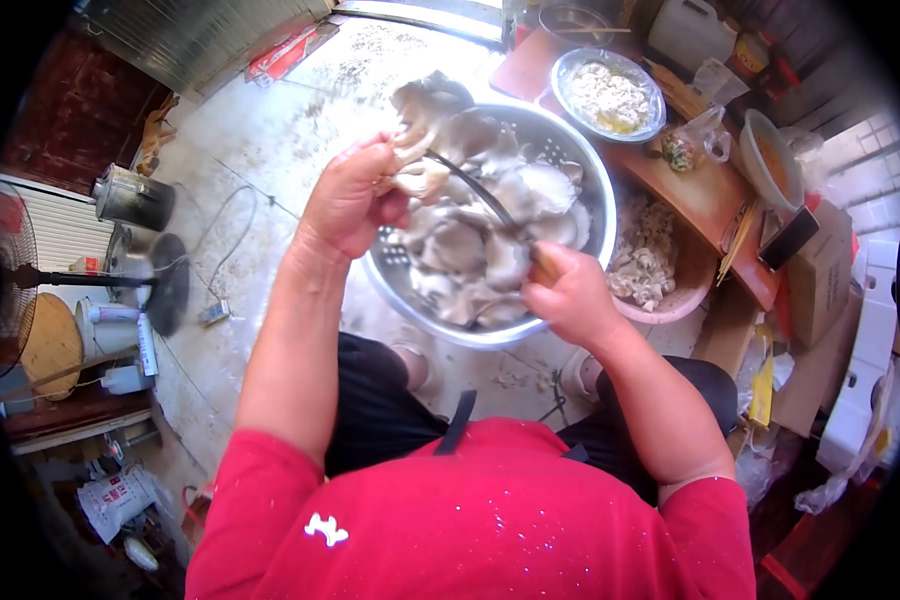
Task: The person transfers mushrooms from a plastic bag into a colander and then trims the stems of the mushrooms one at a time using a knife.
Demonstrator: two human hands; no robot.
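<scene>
A large metal colander [600,205] full of grey-white oyster mushrooms [460,245] stands in front of my body. My left hand [355,195] is closed on a mushroom cluster [425,110] over the colander's left rim. In my right hand [568,293] is the wooden handle of a knife, its fingers wrapped round it. The dark, curved knife blade [480,195] reaches up and left from there over the mushrooms, its tip at the base of the held cluster.
Right of the colander, a pink basin [670,312] holds mushroom pieces. Behind it, a wooden table [705,190] bears a bowl of pale pieces [610,95], bags and a phone [788,238]. A fan [10,270] and metal pot [135,197] stand at the left.
</scene>
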